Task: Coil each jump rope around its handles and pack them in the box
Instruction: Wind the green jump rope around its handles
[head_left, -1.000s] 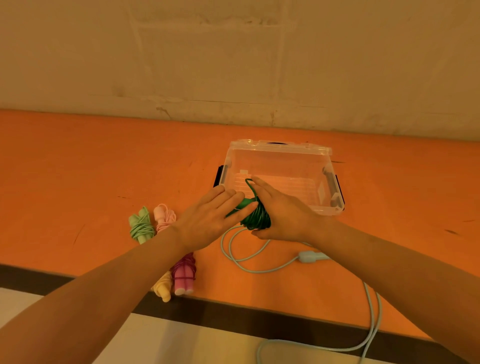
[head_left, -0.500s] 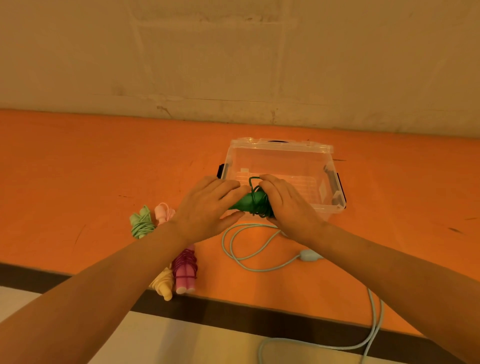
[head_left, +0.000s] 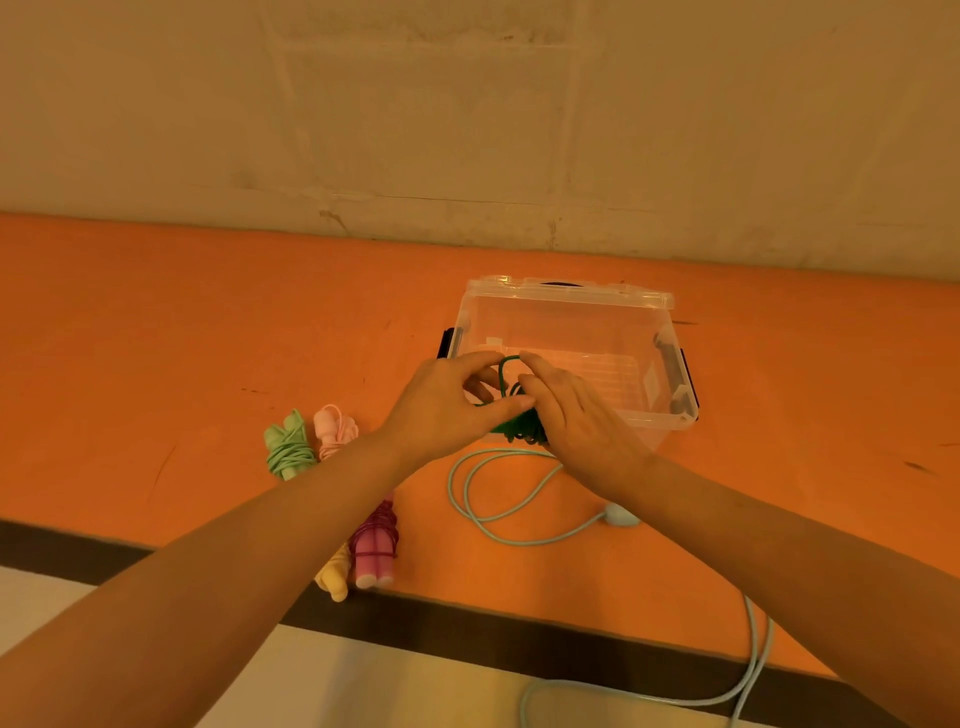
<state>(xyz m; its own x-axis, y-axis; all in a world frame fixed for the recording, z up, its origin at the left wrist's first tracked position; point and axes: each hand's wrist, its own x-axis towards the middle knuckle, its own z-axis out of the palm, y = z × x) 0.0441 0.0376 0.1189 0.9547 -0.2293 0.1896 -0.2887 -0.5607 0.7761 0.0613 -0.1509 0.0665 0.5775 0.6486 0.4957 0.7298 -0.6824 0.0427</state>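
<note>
Finishing the wrap on the dark green rope (head_left: 519, 428) appears to be the step in hand: a last loop of cord is now pinched up between the left hand (head_left: 447, 410) and the right hand (head_left: 576, 421), whereas a second ago the left fingers lay flat across the bundle. The bundle is held just above the near wall of the box (head_left: 670, 415), not yet inside it. The left thumb and fingers are closed on the cord; the right fingers are curled over the coil, grasping it. From this, the loop is judged ready to be tucked so the coil will hold. Four coiled ropes, light green (head_left: 288, 449), pink (head_left: 335, 434), magenta (head_left: 375, 543) and yellow (head_left: 335, 574), lie near the left forearm on the table (head_left: 156, 338). A pale blue rope (head_left: 493, 512) is left uncoiled below the hands, trailing off the table edge. Nothing is seen in the box.
</note>
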